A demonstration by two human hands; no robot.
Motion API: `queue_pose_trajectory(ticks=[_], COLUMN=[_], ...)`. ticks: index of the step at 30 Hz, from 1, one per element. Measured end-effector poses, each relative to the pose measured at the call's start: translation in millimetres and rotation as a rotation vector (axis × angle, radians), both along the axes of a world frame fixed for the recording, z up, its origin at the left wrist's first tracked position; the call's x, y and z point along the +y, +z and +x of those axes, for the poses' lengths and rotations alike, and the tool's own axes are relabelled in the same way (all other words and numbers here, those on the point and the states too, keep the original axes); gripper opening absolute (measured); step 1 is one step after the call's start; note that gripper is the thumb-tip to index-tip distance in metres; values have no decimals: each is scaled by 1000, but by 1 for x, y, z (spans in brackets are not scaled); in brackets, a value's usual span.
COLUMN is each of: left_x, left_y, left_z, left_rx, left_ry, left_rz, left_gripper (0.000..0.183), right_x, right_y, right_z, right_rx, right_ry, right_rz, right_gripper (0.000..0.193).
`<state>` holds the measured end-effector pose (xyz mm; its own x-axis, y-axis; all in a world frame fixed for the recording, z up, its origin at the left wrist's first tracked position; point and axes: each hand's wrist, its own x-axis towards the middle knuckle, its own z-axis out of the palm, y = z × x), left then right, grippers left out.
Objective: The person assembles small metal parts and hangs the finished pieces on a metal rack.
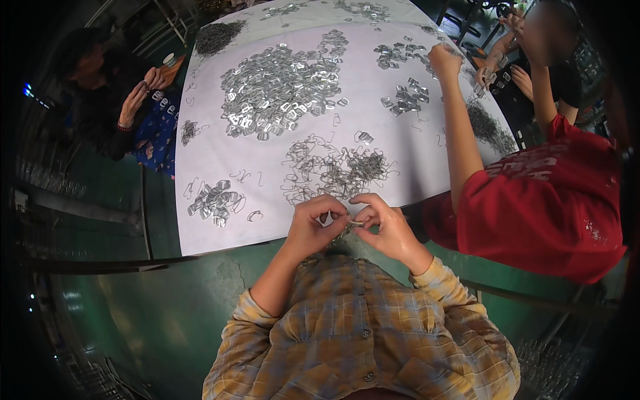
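Checked shirt (363,327); at twelve o'clock, left hand (315,224) and right hand (390,232) tightly pinch a metal bit (356,223) (tiny!), maybe to steady it; wire hooks (327,170) handily beyond.

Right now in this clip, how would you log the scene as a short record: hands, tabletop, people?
Right hand: pinching a small metal piece, exact kind unclear
Left hand: fingertips close to that piece, grip unclear
Tabletop: white
Just beyond hands: tangle of bent wires
Near left: small pile of flat metal pieces
Farther back: large heap of flat metal pieces
Others: person in red at right, person in dark clothing at left
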<state>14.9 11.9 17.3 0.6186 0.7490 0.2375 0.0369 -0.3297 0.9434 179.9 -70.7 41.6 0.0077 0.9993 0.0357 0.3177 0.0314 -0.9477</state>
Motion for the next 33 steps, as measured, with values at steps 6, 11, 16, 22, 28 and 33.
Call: queue_pose_trajectory(ticks=[6,11,16,22,28,33], left_x=[-8,-18,-27,-34,-36,-30], left_y=[-2,-11,-17,-12,-27,-22], left_z=[0,-3,-3,-8,-11,-10], left_rx=[-34,-48,-101,20,39,104], left_ry=[4,39,82,28,34,92], left_rz=[31,-70,-56,-103,-104,-142], left_gripper=[8,7,7,6,5,7], right_x=[0,12,68,146,167,131], right_y=[1,-3,-68,-126,-125,-87], right_z=[0,11,66,92,89,58], right_rx=[-51,-20,167,-631,-619,54], right_ry=[18,123,-152,-533,-521,-240], right_rz=[-14,5,0,47,7,-20], right_gripper=[49,43,32,32,27,18])
